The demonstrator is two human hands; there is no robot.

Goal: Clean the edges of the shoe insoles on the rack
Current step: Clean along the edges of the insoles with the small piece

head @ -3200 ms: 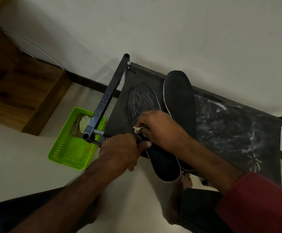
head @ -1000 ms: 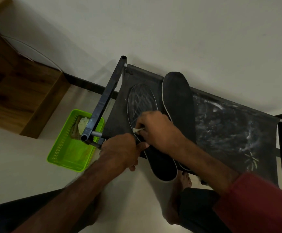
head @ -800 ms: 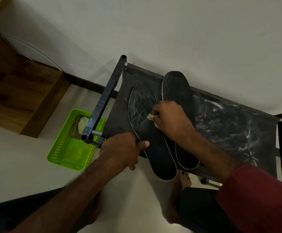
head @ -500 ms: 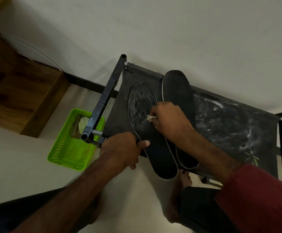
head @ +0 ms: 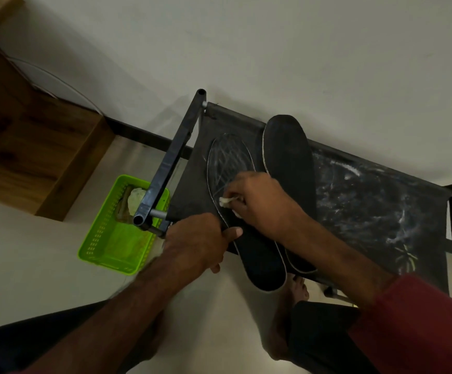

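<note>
Black fabric rack (head: pixel 368 211) carries both insoles while you rub one edge with a white wad (head: pixel 225 201).
Your right hand (head: pixel 260 201) pinches the wad against the left-side edge of the left insole (head: pixel 230 163), near its middle; that insole is streaked with pale marks and its heel overhangs the rack's front edge. Your left hand (head: pixel 198 238) is clenched on that front edge, thumb lying on the same insole. The right insole (head: pixel 287 149) lies just beside it, toe towards the wall. A green basket (head: pixel 103 238) sits on the floor left of the rack.
</note>
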